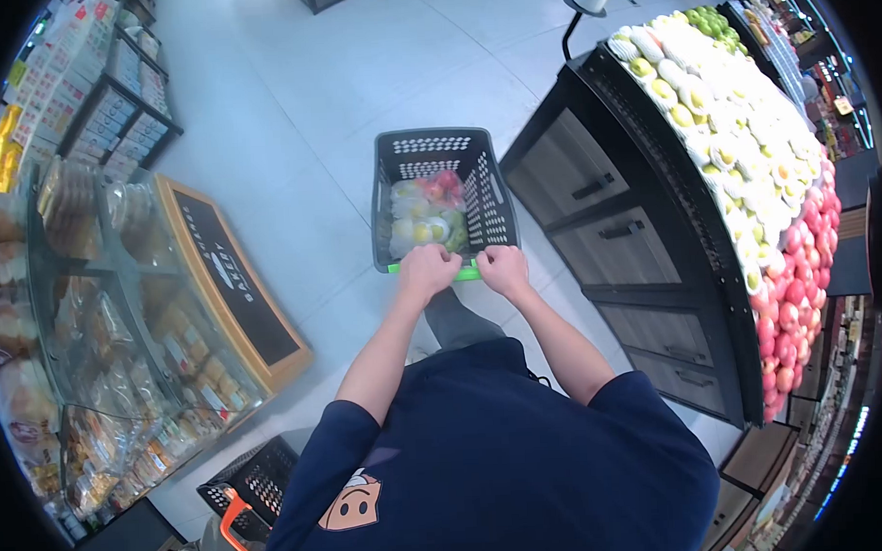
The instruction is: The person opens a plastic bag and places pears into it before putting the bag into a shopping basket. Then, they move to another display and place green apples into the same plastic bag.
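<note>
Both my hands grip the green handle (468, 273) at the near edge of a dark plastic shopping basket (434, 140). My left hand (429, 270) is wrapped round the handle's left part, and my right hand (503, 269) holds its right part, a short gap apart. Inside the basket lie clear bags of fruit: a bag with red fruit (445, 187) at the back right and a bag of yellowish fruit in white sleeves (422, 231) nearer my hands. Some green fruit shows beside them.
At the left stand bakery shelves (103, 326) with packaged bread and a framed sign (229, 273). A black fruit stand (643, 230) is close on the right. Another basket with an orange handle (238, 521) is at the lower left. Pale floor (261, 117) lies ahead.
</note>
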`<state>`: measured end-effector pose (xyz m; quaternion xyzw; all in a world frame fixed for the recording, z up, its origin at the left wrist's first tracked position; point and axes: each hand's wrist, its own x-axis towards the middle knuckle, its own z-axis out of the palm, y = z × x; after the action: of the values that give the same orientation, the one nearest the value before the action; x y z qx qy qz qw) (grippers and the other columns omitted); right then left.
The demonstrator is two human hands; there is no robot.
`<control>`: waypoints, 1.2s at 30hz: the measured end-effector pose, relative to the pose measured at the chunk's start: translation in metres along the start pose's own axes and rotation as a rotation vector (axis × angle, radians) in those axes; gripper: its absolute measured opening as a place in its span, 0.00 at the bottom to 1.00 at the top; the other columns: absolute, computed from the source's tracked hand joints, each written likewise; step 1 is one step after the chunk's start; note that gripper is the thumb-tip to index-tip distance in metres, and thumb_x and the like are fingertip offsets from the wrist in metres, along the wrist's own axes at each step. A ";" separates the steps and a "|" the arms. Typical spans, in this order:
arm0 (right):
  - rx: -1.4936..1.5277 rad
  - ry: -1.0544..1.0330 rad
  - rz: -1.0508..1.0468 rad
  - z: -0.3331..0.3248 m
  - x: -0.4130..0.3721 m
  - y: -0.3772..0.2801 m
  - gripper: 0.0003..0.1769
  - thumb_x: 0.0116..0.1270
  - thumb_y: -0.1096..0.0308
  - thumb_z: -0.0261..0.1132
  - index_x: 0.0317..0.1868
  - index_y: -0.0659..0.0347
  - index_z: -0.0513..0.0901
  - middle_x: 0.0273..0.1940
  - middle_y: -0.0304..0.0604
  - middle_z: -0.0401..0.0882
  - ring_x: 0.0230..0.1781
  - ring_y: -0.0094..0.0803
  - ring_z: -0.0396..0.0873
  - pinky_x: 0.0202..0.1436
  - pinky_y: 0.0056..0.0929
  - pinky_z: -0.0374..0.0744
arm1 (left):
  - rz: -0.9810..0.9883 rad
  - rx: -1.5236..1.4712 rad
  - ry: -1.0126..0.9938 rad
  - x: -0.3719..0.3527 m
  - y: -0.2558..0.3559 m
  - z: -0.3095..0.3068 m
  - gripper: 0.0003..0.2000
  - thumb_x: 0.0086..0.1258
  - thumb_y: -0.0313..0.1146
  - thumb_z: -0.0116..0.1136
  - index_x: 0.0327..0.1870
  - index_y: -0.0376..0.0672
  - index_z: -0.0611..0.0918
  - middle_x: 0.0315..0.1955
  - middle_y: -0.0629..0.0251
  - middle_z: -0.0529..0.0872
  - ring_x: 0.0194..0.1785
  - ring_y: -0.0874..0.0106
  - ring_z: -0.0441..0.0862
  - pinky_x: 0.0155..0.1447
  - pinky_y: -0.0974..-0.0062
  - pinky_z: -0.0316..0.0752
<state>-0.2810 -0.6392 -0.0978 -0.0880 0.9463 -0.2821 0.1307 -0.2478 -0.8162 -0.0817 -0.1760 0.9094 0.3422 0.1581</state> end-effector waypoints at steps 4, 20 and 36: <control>0.014 0.008 0.020 0.003 0.056 -0.010 0.17 0.60 0.55 0.61 0.25 0.59 0.87 0.25 0.55 0.83 0.29 0.55 0.84 0.40 0.51 0.82 | -0.004 0.058 -0.038 0.057 0.008 -0.023 0.17 0.57 0.49 0.59 0.32 0.45 0.91 0.29 0.50 0.89 0.38 0.51 0.88 0.49 0.58 0.82; 0.135 0.032 0.124 -0.021 0.254 -0.024 0.18 0.62 0.54 0.60 0.28 0.59 0.88 0.27 0.57 0.84 0.30 0.55 0.85 0.42 0.51 0.82 | 0.092 0.184 -0.132 0.289 0.033 -0.066 0.17 0.57 0.47 0.59 0.36 0.44 0.91 0.33 0.50 0.90 0.43 0.53 0.88 0.53 0.60 0.82; 0.106 0.225 0.323 -0.029 0.426 -0.017 0.15 0.61 0.58 0.62 0.25 0.60 0.86 0.24 0.52 0.83 0.28 0.53 0.83 0.37 0.48 0.81 | 0.309 0.156 -0.279 0.467 0.100 -0.114 0.14 0.56 0.43 0.59 0.30 0.45 0.90 0.28 0.50 0.88 0.37 0.51 0.87 0.47 0.57 0.82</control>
<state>-0.6932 -0.7408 -0.1494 0.1038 0.9406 -0.3151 0.0721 -0.7242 -0.9216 -0.1337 0.0274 0.9185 0.3121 0.2410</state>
